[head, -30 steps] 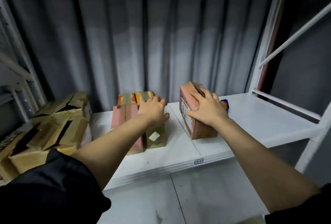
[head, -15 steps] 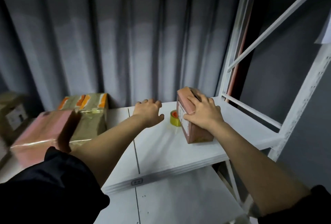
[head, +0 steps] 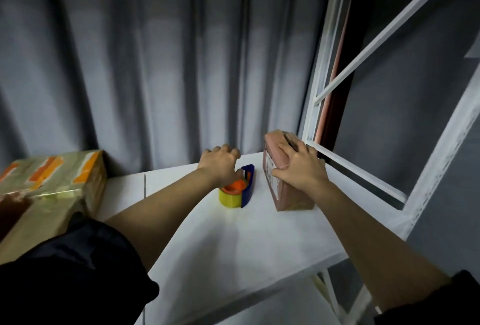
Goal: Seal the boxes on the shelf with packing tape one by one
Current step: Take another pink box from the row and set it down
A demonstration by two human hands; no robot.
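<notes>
Shelf: white board carrying everything; its right end meets the frame upright, its front edge runs toward the viewer.
Taped box: brown, with orange patches, at the shelf's left end near the back; touched by neither hand.
Pink box: stands on its narrow side close to the shelf's right end, near the back edge; its top seam looks unsealed.
Tape dispenser: yellow roll, orange hub, blue frame, lying on the shelf just left of the pink box.
Risk, box: tall and narrow, it could tip toward the right end or slide if the pressing hand eases off.
Risk, dispenser: a shallow hold could let it slip, or it could knock the box as it is lifted.
Right hand: palm down on the box's top, fingers spread and curled over the edges, clamped on it.
Left hand: reaches over the dispenser, fingers bent down; whether they have closed on it cannot be told.
</notes>
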